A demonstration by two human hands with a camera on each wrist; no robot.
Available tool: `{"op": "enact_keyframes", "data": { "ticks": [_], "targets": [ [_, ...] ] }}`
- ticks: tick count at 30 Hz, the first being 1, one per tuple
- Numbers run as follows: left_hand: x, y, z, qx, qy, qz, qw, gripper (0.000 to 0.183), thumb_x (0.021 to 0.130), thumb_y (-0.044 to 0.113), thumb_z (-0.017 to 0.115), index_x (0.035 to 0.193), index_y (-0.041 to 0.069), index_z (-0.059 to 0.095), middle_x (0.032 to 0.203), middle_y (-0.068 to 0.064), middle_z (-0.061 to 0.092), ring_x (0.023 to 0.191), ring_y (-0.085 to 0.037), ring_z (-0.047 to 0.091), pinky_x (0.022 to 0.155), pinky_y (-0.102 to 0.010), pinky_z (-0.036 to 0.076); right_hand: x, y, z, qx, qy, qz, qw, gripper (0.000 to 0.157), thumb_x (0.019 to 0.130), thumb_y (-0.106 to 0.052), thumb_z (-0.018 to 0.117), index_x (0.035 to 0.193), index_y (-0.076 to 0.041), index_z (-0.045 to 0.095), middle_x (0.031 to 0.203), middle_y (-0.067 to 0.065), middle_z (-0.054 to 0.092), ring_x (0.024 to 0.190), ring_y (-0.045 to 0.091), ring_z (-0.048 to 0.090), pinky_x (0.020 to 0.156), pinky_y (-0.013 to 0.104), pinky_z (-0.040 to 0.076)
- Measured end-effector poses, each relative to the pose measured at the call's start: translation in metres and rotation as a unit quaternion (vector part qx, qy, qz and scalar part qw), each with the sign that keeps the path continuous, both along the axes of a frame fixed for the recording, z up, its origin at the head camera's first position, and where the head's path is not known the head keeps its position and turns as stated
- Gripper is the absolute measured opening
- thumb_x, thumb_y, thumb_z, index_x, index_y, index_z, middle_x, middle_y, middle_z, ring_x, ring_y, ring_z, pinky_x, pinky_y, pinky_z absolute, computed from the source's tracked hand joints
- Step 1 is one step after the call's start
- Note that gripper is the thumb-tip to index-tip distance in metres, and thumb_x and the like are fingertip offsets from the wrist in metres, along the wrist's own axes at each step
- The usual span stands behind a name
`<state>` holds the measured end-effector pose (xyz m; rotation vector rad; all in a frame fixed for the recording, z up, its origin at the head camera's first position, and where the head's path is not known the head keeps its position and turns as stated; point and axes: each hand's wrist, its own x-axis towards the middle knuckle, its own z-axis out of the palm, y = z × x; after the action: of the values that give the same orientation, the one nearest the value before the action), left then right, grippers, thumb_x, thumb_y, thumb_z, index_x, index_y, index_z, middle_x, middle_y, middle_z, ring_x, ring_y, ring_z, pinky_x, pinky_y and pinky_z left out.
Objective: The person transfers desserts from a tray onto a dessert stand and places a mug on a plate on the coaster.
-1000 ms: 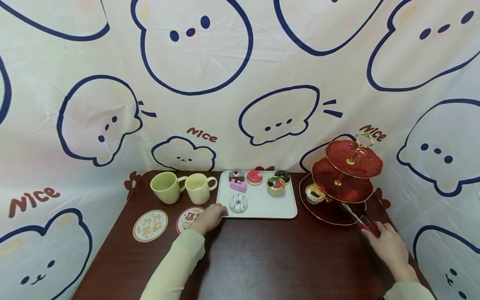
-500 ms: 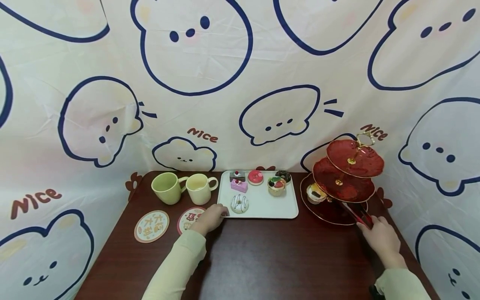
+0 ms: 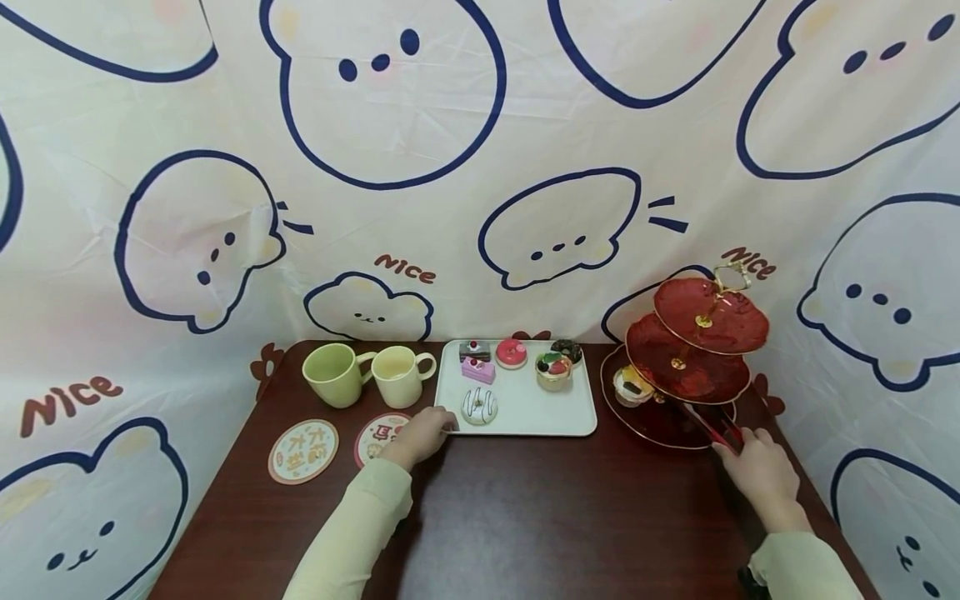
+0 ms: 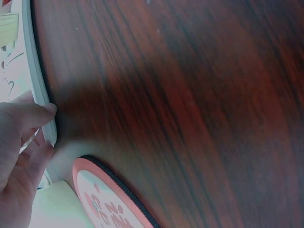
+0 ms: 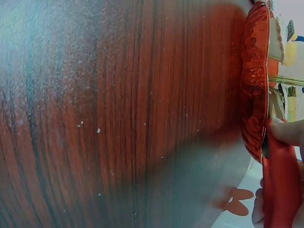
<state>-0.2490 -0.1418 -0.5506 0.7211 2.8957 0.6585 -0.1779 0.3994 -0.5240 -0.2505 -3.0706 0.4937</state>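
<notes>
On the table (image 3: 540, 517), hands (image 3: 422, 435) (image 3: 761, 479) grip tray (image 3: 536, 417) (left) and tongs (image 5: 283, 185) (right).

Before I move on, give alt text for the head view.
A person's right grip holds red-handled tongs at the bottom plate of a red tiered stand; the left grip pinches a white tray of pastries. Two mugs and two coasters sit to its left.

On my tabletop (image 3: 570, 517) I have the tray (image 3: 525, 419) at twelve o'clock, with cakes (image 3: 477, 372) and doughnuts (image 3: 511, 354) on it. At two stands the tiered stand (image 3: 686, 371), a cupcake (image 3: 632, 388) on its lowest tier, the tongs (image 3: 707, 423) at its five o'clock. Toward ten, two mugs (image 3: 331, 379) stand side by side, two coasters (image 3: 303, 452) before them.
</notes>
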Motion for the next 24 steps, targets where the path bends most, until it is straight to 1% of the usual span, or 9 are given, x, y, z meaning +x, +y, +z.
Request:
{"op": "enact_keyframes", "data": {
  "ticks": [4,8,13,15,24],
  "targets": [
    [0.0013,0.0,0.0,0.004,-0.004,-0.001,1.0,0.019,0.085,-0.011,0.067,0.092,0.005,0.074,0.09,-0.012,0.066,0.089,-0.029,0.065,0.081,-0.046,0.056,-0.0006,0.0,0.0019,0.003,-0.015,-0.004,1.0,0.075,0.099,-0.039,0.063,0.134,0.024,0.042,0.12,0.04,0.046,0.103,0.059,0.052,0.076,0.07,0.049],
    [0.0015,-0.0003,-0.0002,0.003,0.008,-0.006,1.0,0.019,0.085,-0.012,0.066,0.092,0.004,0.074,0.09,-0.011,0.067,0.089,-0.029,0.065,0.081,-0.046,0.056,0.0,-0.0002,0.0034,0.004,-0.027,-0.011,1.0,0.076,0.099,-0.041,0.063,0.133,0.024,0.043,0.119,0.04,0.047,0.103,0.059,0.053,0.076,0.069,0.049],
    [0.0007,-0.0008,-0.0012,-0.001,0.026,-0.016,0.9995,0.018,0.084,-0.013,0.066,0.091,0.002,0.072,0.089,-0.011,0.067,0.088,-0.03,0.066,0.08,-0.045,0.056,0.0031,-0.0008,0.0051,0.001,-0.038,-0.019,0.999,0.078,0.099,-0.042,0.062,0.134,0.024,0.042,0.123,0.041,0.045,0.106,0.059,0.052,0.076,0.069,0.05],
    [0.0,-0.001,-0.0018,-0.002,0.028,-0.018,0.9994,0.018,0.085,-0.013,0.065,0.091,0.003,0.073,0.09,-0.011,0.067,0.088,-0.029,0.066,0.08,-0.045,0.056,0.0042,-0.0007,0.0063,0.001,-0.042,-0.02,0.999,0.079,0.099,-0.043,0.063,0.135,0.024,0.041,0.123,0.041,0.044,0.106,0.06,0.052,0.077,0.069,0.05],
    [0.0006,-0.0011,-0.0011,-0.001,0.022,-0.016,0.9996,0.018,0.085,-0.014,0.065,0.091,0.002,0.073,0.09,-0.012,0.067,0.089,-0.03,0.066,0.081,-0.045,0.056,0.0068,0.0012,0.0072,0.01,-0.048,-0.012,0.999,0.081,0.098,-0.045,0.064,0.135,0.024,0.041,0.122,0.04,0.045,0.106,0.059,0.051,0.078,0.07,0.048]
  ]
}}
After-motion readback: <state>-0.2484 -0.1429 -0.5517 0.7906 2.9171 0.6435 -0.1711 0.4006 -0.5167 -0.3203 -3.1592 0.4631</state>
